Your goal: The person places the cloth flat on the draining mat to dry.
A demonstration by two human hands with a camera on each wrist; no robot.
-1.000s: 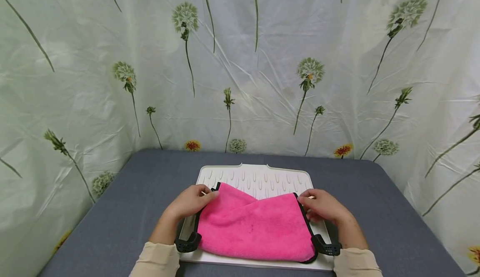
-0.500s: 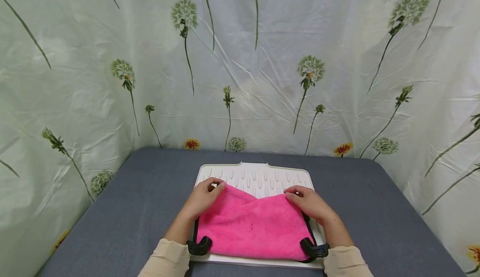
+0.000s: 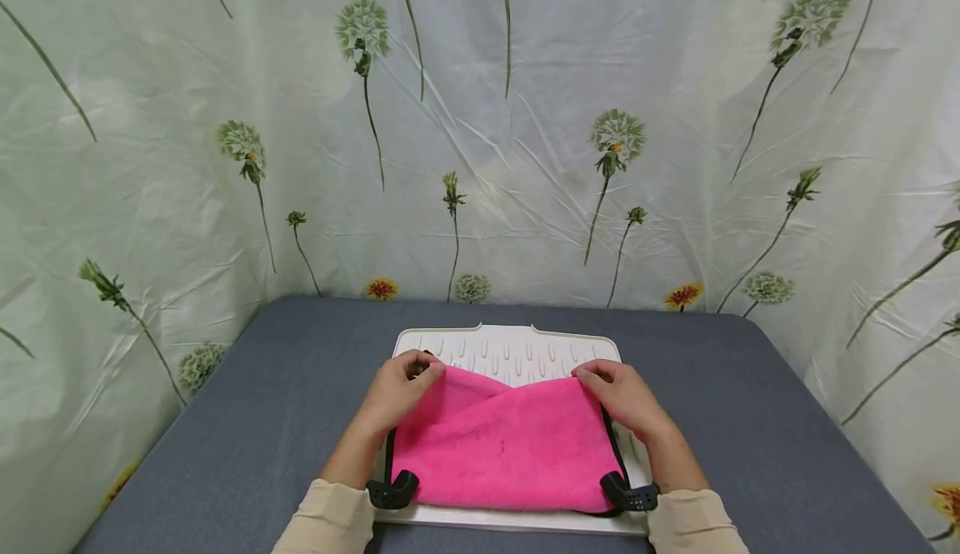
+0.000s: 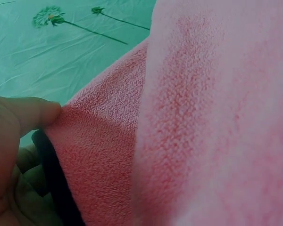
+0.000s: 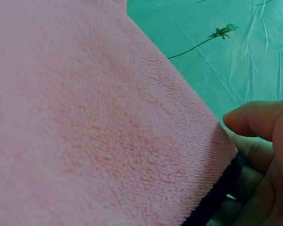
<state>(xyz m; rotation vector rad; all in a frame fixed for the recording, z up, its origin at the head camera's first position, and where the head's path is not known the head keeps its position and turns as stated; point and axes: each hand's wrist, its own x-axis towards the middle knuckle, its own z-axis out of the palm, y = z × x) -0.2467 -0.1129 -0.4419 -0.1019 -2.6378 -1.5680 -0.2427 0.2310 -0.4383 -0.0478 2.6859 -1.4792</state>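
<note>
A fluffy pink towel [image 3: 510, 454] with black trim along its sides hangs between my hands, its upper edge dipping into a fold at the middle. My left hand [image 3: 397, 391] pinches the upper left corner between thumb and fingers. At the upper right corner, my right hand [image 3: 624, 396] grips the towel in the same way. In the left wrist view, the thumb [image 4: 37, 113] presses on the pink pile [image 4: 99, 117] beside the dark trim [image 4: 54, 169]. The right wrist view shows the thumb [image 5: 254, 117] at the towel's corner [image 5: 217, 141], fingers behind it.
Beneath the towel lies a white ribbed draining tray [image 3: 517, 341], its far part and front edge showing. It stands on a table with a dark grey cover [image 3: 315, 354]. A white curtain [image 3: 525, 229] printed with dandelions closes off the back and sides. Both wrists wear black straps [image 3: 393, 491].
Both hands have shifted inward and slightly away from me, taking the towel's upper corners along. The right hand's grip has moved from the side edge up onto the corner.
</note>
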